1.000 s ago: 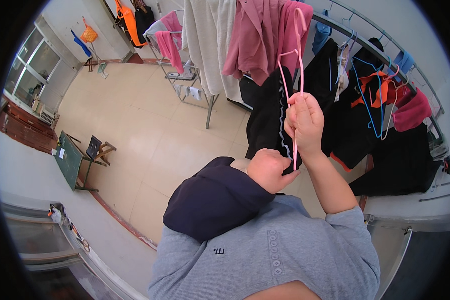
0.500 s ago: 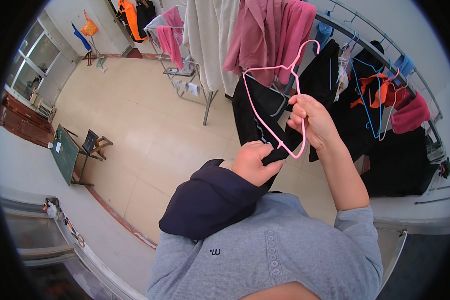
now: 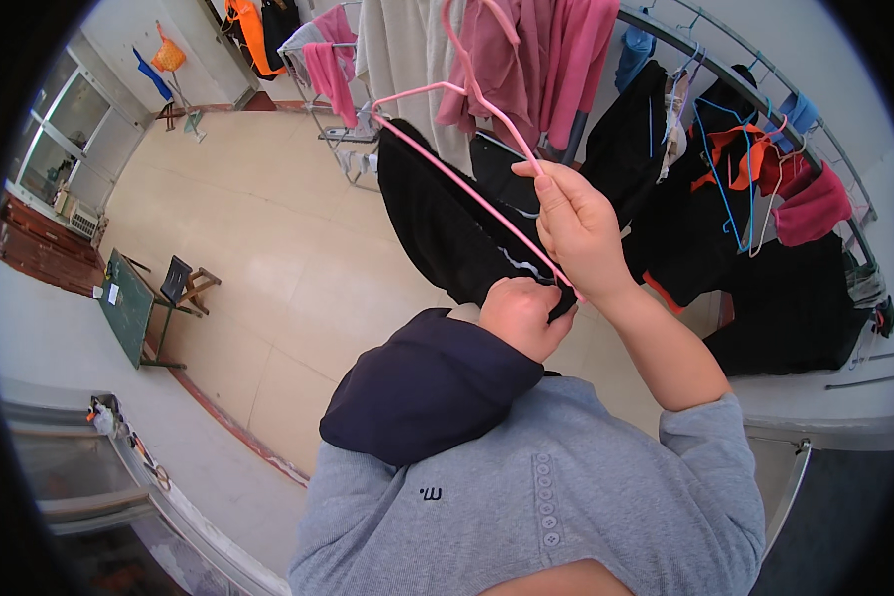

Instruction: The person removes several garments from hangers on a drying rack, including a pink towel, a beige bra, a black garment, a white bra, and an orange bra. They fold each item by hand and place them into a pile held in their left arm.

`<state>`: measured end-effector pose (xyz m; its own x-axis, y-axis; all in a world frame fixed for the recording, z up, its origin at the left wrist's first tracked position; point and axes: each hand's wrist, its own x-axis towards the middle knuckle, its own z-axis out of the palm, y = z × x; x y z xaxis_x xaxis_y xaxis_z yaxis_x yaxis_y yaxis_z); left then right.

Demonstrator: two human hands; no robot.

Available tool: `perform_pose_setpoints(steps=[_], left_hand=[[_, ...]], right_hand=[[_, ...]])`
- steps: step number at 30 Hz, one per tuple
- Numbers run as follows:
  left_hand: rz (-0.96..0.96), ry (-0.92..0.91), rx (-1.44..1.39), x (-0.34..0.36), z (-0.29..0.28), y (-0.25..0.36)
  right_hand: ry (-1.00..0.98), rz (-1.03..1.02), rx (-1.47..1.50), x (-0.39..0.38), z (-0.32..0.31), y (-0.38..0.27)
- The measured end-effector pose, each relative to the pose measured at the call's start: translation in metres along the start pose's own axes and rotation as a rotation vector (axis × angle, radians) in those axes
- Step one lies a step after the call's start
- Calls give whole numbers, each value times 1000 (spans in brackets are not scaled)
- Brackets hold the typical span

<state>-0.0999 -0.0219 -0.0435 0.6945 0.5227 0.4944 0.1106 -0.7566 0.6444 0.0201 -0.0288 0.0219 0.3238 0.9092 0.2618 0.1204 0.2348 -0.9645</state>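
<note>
My right hand [image 3: 576, 223] is closed on a pink hanger [image 3: 419, 149], which is tilted with its hook raised in front of the hanging pink clothes. My left hand [image 3: 526, 313] grips a black garment [image 3: 432, 228] with a pale wavy strip along it, at the hanger's lower right corner; its fingertips are partly hidden. The garment lies just beneath the hanger's long bar. A dark navy cloth [image 3: 417, 387] covers my left forearm.
Ahead, a drying rack [image 3: 333, 139] holds small items, beside hanging pink [image 3: 581, 50] and cream [image 3: 397, 60] cloths. A rail [image 3: 675, 35] with hangers and dark clothes curves along the right. At left are a green table [image 3: 129, 308], a chair [image 3: 179, 283] and a door [image 3: 74, 139].
The pink hanger has swung leftward and turned flatter, its hook now further left. My right hand has shifted slightly left. The black garment's upper part has moved left with the hanger.
</note>
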Motion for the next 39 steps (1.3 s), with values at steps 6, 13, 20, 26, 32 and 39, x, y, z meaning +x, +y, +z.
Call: perform_pose_setpoints(steps=[6, 13, 20, 26, 32, 39], left_hand=[[77, 13, 50, -9, -12, 0], [193, 38, 129, -13, -17, -1], [141, 46, 163, -15, -19, -11], [181, -9, 173, -5, -29, -7], [103, -66, 230, -5, -30, -20], [142, -34, 103, 6, -35, -14]], right_hand=[[-55, -46, 65, 3, 10, -12], [-118, -71, 241, 9, 25, -5], [-71, -19, 348, 19, 32, -15], [-8, -19, 433, 32, 39, -7], [2, 134, 662, 43, 24, -24], [3, 134, 786, 54, 7, -24]])
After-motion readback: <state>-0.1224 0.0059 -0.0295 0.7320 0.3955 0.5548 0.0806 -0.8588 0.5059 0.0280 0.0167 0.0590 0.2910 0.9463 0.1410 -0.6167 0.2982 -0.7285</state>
